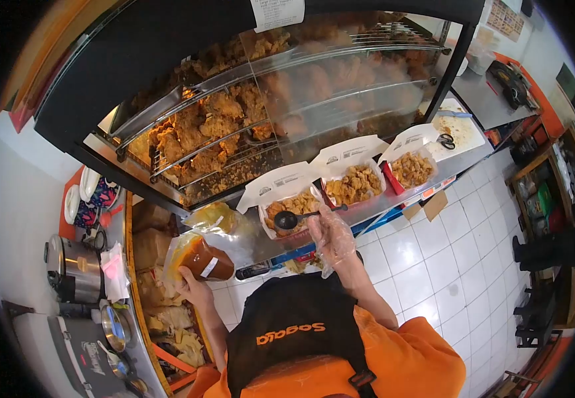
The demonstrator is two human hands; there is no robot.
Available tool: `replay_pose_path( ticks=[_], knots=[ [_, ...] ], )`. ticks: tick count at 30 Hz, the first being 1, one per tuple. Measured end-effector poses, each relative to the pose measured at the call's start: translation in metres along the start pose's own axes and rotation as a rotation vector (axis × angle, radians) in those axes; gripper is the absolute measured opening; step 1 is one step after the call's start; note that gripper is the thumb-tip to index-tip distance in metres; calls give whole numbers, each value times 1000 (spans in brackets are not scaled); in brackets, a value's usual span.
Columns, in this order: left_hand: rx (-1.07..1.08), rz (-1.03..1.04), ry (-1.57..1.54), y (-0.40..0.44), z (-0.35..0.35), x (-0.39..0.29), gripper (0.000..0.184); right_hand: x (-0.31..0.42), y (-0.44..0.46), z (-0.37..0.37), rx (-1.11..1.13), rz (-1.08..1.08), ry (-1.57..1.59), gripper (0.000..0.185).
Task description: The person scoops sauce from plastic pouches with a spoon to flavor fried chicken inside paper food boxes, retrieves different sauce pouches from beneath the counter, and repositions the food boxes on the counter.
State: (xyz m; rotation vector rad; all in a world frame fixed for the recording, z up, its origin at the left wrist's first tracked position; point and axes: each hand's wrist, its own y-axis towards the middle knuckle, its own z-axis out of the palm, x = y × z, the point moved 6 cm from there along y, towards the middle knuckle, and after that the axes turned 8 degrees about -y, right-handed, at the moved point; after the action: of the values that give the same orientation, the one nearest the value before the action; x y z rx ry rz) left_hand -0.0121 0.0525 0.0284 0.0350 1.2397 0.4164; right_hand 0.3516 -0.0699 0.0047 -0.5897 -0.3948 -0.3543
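My left hand (191, 286) grips a clear plastic bag of red-brown sauce (209, 259) with a white label on it. In my right hand (334, 240), which wears a clear plastic glove, is a black ladle (286, 220). Its bowl hangs over the left paper box (277, 187), which holds pieces of fried chicken. To the right stand a middle box (347, 154) and a right box (408, 141), both with lids up and filled with fried chicken (353, 186). A bag with yellow contents (216, 219) lies on the counter beside the left box.
A glass-fronted warmer (340, 93) with racks of fried chicken (214, 119) rises behind the boxes. Black scissors (446, 140) rest near a white cutting board (463, 129) at the right. A metal pot (75, 265) stands on the left. Tiled floor (426, 252) lies at the right.
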Motion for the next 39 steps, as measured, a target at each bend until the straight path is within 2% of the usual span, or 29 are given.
replay_pose_path(
  ticks=[1, 3, 4, 6, 9, 13, 16, 25, 28, 29, 30, 31, 33, 36, 39],
  knots=[
    [48, 5, 9, 3, -2, 0, 41, 1, 0, 1, -1, 1, 7, 20],
    [2, -42, -35, 2, -2, -3, 42, 2, 2, 2, -2, 1, 20, 22],
    [-22, -65, -56, 2, 1, -5, 43, 3, 4, 3, 54, -12, 12, 23],
    [38, 16, -33, 7, 8, -9, 43, 7, 4, 8, 164, -39, 0, 24],
    [51, 26, -43, 8, 12, -11, 43, 14, -1, 15, 85, -25, 1, 24],
    [33, -81, -101, 2, 22, -12, 42, 19, 2, 18, 115, -35, -32, 24],
    [-50, -65, -39, 4, 14, 0, 38, 21, 1, 17, 103, -25, -69, 26],
    [14, -54, -118, 0, 39, -1, 29, 29, 1, 22, 85, -46, -198, 28],
    [78, -26, -157, -1, 60, -7, 27, 42, 12, 21, 46, -179, -344, 29],
    [157, -56, -132, 3, 52, 9, 39, 49, 17, 19, 22, -248, -398, 29],
    [112, -103, -48, 7, 35, 28, 34, 50, 17, 15, -5, -303, -455, 29],
    [167, -17, 99, 4, 47, 17, 31, 49, 18, 14, 6, -319, -458, 29],
    [309, -18, -10, 1, 72, 13, 31, 52, 27, 23, 52, -376, -460, 28],
    [391, -7, 77, -2, 93, 11, 31, 36, 26, 39, 108, -324, -496, 26],
    [452, -79, 150, 0, 98, 21, 31, 15, 29, 43, 104, -253, -461, 25]
  ],
)
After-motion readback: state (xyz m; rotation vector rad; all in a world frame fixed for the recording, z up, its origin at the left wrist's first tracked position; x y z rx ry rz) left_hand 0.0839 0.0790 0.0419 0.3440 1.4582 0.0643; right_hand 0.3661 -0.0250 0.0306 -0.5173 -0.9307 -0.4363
